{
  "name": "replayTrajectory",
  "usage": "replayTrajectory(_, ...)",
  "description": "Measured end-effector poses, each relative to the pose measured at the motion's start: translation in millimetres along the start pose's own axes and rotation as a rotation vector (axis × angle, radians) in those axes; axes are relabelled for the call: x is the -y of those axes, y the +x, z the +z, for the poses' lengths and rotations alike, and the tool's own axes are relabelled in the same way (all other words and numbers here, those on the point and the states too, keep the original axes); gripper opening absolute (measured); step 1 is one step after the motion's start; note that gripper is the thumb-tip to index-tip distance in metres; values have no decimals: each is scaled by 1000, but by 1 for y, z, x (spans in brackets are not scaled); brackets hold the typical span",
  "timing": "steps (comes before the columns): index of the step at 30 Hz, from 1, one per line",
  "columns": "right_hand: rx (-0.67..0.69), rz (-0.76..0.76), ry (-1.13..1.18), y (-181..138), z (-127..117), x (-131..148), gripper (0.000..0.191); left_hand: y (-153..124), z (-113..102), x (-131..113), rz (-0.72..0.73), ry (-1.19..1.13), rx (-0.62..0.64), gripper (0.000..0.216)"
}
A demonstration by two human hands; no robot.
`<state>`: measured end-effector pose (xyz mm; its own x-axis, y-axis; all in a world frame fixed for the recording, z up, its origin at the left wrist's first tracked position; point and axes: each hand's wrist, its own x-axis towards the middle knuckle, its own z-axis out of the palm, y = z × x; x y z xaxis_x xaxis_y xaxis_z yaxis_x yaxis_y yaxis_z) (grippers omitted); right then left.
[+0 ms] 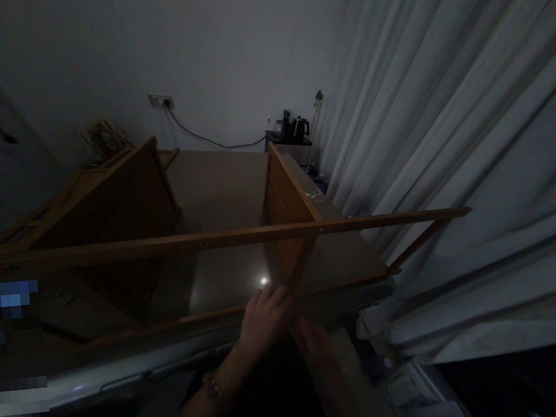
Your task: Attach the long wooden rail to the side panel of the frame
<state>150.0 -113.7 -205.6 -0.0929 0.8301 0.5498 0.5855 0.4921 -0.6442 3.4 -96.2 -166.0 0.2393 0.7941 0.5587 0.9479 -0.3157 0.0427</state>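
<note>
A wooden furniture frame [241,237] with upright panels lies across a brown tabletop. My left hand [266,314], with a beaded bracelet [213,388] at the wrist, is at the frame's lower front rail [210,318], beside the foot of the right wooden panel [289,194]. Its fingers are curled, and what they hold is hidden. Close against it on the right, my right hand [315,346] is dim and slightly blurred. Its fingers look bent together below the table edge; anything between them cannot be made out.
A long white curtain [449,152] hangs down the right side. Beyond the table, a black kettle [301,127] stands on a small cabinet, with a cord [217,142] running to a wall socket [161,101]. The left wooden panel [110,198] rises from the frame. Light is low.
</note>
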Motion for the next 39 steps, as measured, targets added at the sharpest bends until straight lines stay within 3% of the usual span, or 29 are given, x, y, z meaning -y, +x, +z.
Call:
replayTrajectory(3, -17, -21, -19, 3, -8, -1, 25, 0, 0, 0, 9, -6, -15, 10)
replayTrajectory(9, 72, -196, -4, 4, -18, -7, 24, 0, 1, 1, -8, 10, -4, 15)
replayTrajectory(14, 127, -257, 31, 5, -19, -12, 28, -1, 3, 1, -5, -6, 5, 18)
replayTrajectory(23, 79, -195, 87, 10, -14, -3, 25, -3, 6, 3, 5, -4, -24, 13)
replayTrajectory(31, -23, -128, 63, 5, 1, 0, 31, -4, 4, 3, 14, -31, 33, 15)
replayTrajectory(39, 7, -201, 68, 4, -2, -7, 28, -2, 3, 2, 8, -35, -4, 11)
